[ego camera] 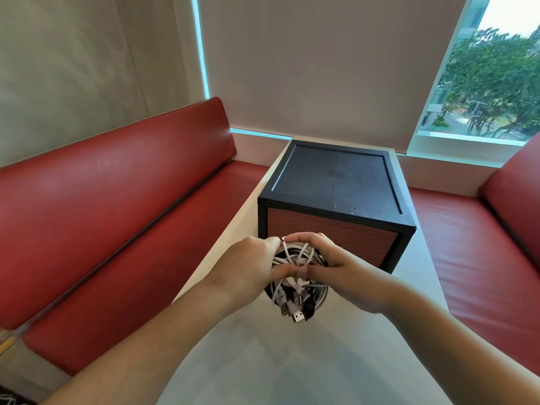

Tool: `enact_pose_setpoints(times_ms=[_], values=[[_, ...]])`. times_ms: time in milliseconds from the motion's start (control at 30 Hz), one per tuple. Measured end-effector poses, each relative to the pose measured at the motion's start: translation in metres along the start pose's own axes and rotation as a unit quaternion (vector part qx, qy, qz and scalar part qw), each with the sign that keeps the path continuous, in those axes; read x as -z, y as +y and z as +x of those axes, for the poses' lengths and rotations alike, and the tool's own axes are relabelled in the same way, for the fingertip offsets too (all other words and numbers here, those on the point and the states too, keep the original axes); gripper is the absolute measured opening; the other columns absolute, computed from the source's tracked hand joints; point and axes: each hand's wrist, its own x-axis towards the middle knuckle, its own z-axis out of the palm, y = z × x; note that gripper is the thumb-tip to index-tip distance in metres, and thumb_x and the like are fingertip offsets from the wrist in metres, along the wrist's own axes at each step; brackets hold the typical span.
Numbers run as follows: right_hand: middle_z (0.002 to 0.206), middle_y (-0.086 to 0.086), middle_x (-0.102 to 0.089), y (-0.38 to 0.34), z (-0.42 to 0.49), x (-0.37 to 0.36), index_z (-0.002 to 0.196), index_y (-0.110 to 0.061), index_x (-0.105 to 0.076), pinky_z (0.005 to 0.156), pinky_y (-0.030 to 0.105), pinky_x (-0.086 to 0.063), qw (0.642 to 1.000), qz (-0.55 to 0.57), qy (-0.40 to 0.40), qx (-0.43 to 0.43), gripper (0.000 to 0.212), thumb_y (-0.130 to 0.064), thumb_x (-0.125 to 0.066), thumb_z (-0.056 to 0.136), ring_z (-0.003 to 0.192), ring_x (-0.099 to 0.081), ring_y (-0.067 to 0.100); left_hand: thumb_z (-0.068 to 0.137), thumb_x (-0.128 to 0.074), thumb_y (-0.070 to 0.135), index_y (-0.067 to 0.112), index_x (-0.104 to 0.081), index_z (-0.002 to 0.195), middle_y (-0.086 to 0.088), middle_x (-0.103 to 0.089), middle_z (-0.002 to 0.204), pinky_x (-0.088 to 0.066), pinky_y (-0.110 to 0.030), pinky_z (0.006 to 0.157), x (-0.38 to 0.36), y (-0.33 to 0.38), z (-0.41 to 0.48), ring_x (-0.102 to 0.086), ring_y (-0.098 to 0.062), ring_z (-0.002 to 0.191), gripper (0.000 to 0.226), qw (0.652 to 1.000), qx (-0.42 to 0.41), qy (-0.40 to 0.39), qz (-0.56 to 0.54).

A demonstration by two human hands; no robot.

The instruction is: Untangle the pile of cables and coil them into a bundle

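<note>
A coil of white and dark cables [295, 255] is held in the air above the white table [257, 361], between both hands. My left hand [248, 264] grips its left side, fingers curled round the loops. My right hand [347, 273] grips the right side, with fingers over the top and the thumb across the front. Several USB plugs [295, 311] hang down from the bottom of the coil. The back of the bundle is hidden by my fingers.
A black-framed box [336, 182] with a reddish woven side stands on the table just behind the hands. Red padded benches [111, 200] run along the left and the right. A window with blinds is behind.
</note>
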Motion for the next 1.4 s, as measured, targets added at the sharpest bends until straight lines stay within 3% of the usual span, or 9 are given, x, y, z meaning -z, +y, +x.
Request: enact_pose_setpoints(times_ms=[133,267,500,633,800,900,1033,1200,1400], values=[[0.131,0.012,-0.045,0.0,0.0,0.002,0.115,-0.041,-0.06,0.099,0.046,-0.049,0.997,0.073,-0.021,-0.02,0.054,-0.011,-0.053,0.071,0.119,-0.054,0.028,0.076,-0.06,0.071,0.029,-0.06,0.109,0.005,-0.064,0.078,-0.045,-0.029,0.057,0.0,-0.003,0.002,-0.06,-0.008,0.069,0.053,0.999,0.002,-0.012,-0.05],[0.124,0.007,-0.052,0.003,0.0,0.002,0.122,-0.044,-0.051,0.093,0.041,-0.054,0.999,-0.037,-0.012,0.01,0.053,-0.016,-0.067,0.079,0.112,-0.06,0.02,0.074,-0.056,0.078,0.032,-0.059,0.113,0.006,-0.069,0.091,-0.052,-0.043,0.077,-0.004,-0.007,0.002,-0.064,-0.008,0.083,0.06,0.985,0.013,-0.05,-0.168],[0.112,-0.007,-0.054,0.006,0.004,-0.003,0.114,-0.037,-0.051,0.087,0.029,-0.052,0.983,-0.163,0.067,0.044,0.05,-0.006,-0.071,0.08,0.1,-0.058,0.007,0.09,-0.046,0.068,0.03,-0.054,0.12,0.009,-0.067,0.11,-0.05,-0.04,0.095,-0.001,-0.004,0.0,-0.062,-0.004,0.102,0.049,0.962,0.027,-0.144,-0.232],[0.108,-0.002,-0.059,0.008,0.004,-0.002,0.109,-0.035,-0.053,0.086,0.036,-0.054,0.986,-0.147,0.07,0.024,0.047,-0.007,-0.074,0.078,0.098,-0.062,0.012,0.085,-0.052,0.057,0.027,-0.059,0.11,0.002,-0.069,0.105,-0.051,-0.045,0.092,0.007,-0.005,0.0,-0.065,-0.017,0.1,0.04,0.956,0.041,-0.168,-0.239],[0.105,0.003,-0.066,0.004,0.003,-0.002,0.113,-0.027,-0.053,0.083,0.037,-0.057,0.998,-0.062,0.032,0.007,0.044,-0.002,-0.071,0.082,0.095,-0.066,0.018,0.092,-0.059,0.031,0.027,-0.057,0.1,0.002,-0.063,0.087,-0.045,-0.031,0.072,0.006,-0.006,0.001,-0.054,-0.007,0.074,0.009,0.954,0.039,-0.157,-0.253],[0.11,0.011,-0.064,0.001,0.004,-0.002,0.116,-0.022,-0.051,0.086,0.038,-0.057,1.0,0.001,0.007,-0.004,0.045,0.005,-0.067,0.083,0.097,-0.065,0.022,0.084,-0.061,0.032,0.027,-0.056,0.102,-0.008,-0.065,0.094,-0.046,-0.03,0.072,0.001,-0.001,0.0,-0.054,-0.006,0.077,0.02,0.946,0.044,-0.145,-0.287],[0.11,0.011,-0.063,0.003,0.006,-0.002,0.117,-0.022,-0.051,0.087,0.039,-0.056,0.998,0.058,-0.002,-0.016,0.049,0.01,-0.064,0.083,0.095,-0.064,0.018,0.066,-0.058,0.046,0.033,-0.055,0.106,-0.006,-0.066,0.098,-0.052,-0.039,0.082,-0.006,0.001,-0.001,-0.057,-0.008,0.083,0.042,0.939,0.044,-0.129,-0.316],[0.111,0.012,-0.064,0.008,0.008,-0.001,0.118,-0.022,-0.051,0.084,0.037,-0.055,0.995,0.091,-0.013,-0.024,0.05,0.012,-0.062,0.082,0.098,-0.065,0.021,0.086,-0.063,0.025,0.029,-0.052,0.114,0.004,-0.066,0.101,-0.054,-0.039,0.084,-0.014,-0.006,0.001,-0.063,-0.011,0.093,0.03,0.954,0.026,-0.11,-0.279],[0.118,0.011,-0.062,0.012,0.011,-0.003,0.117,-0.026,-0.052,0.086,0.035,-0.055,0.997,0.076,-0.009,-0.02,0.053,0.015,-0.057,0.084,0.104,-0.063,0.019,0.066,-0.063,0.026,0.034,-0.057,0.108,0.008,-0.069,0.096,-0.056,-0.033,0.078,-0.021,-0.008,0.005,-0.065,-0.007,0.088,0.043,0.949,0.048,-0.077,-0.301]])
